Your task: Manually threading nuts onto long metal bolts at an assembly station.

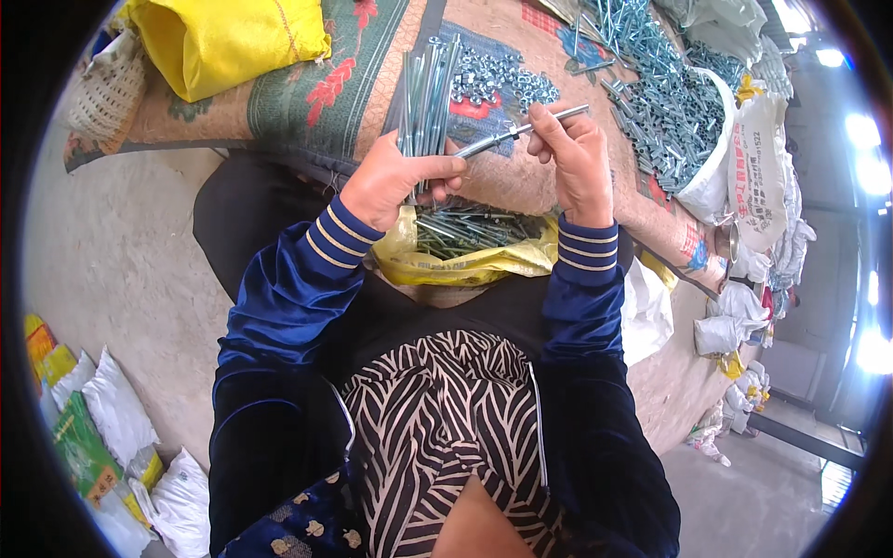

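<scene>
A plump yellow sack (226, 42) lies at the far left end of the desk (549, 181). A crumpled yellow plastic bag (470, 262), open and full of long metal rods, sits at the near edge of the desk. At the right end, a white woven sack with red and dark print (755, 167) hangs over the desk's edge. More white bags (735, 321) are heaped below it. On the floor at the lower left lie flat white, green and yellow packets (102, 423).

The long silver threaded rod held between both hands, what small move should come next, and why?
Probably slide the long silver threaded rod into the bundle of rods gripped by the left hand: the right hand pinches its far end, and its near end already meets the left fingers.
</scene>
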Demonstrator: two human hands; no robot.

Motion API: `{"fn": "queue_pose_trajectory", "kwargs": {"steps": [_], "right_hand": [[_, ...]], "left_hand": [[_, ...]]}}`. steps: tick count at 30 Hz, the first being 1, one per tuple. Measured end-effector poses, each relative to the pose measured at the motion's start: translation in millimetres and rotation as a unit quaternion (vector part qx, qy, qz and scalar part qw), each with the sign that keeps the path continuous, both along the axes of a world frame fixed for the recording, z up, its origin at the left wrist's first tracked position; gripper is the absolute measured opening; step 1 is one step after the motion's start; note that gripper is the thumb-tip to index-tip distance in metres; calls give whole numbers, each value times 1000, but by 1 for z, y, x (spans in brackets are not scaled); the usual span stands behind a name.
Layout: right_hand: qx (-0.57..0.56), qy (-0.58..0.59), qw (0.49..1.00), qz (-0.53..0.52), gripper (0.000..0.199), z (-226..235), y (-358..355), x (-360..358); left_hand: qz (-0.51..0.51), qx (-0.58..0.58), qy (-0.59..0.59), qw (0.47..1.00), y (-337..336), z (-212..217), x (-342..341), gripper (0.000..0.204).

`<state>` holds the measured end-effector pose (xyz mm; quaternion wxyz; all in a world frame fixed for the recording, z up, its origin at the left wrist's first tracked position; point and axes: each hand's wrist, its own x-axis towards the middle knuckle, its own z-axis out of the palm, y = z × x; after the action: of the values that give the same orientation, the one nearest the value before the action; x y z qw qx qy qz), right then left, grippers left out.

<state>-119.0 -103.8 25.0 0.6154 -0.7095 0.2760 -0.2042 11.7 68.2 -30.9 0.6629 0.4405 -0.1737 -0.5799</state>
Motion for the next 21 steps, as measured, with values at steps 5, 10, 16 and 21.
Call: {"fn": "queue_pose_trajectory", "kwargs": {"steps": [5, 10, 16, 21], "right_hand": [[14, -27, 1000, 4, 21, 5, 7, 1], [-26, -111, 992, -50, 21, 6, 27, 17], [-61, 23, 998, -20, 23, 4, 6, 0], [6, -50, 998, -28, 23, 7, 10, 0]], "left_hand": [[14, 2, 55, 998, -2, 6, -3, 16], [5, 2, 7, 1000, -1, 2, -1, 17], [27, -9, -59, 998, 3, 3, -6, 15], [2, -23, -8, 1000, 2, 5, 0, 20]]}}
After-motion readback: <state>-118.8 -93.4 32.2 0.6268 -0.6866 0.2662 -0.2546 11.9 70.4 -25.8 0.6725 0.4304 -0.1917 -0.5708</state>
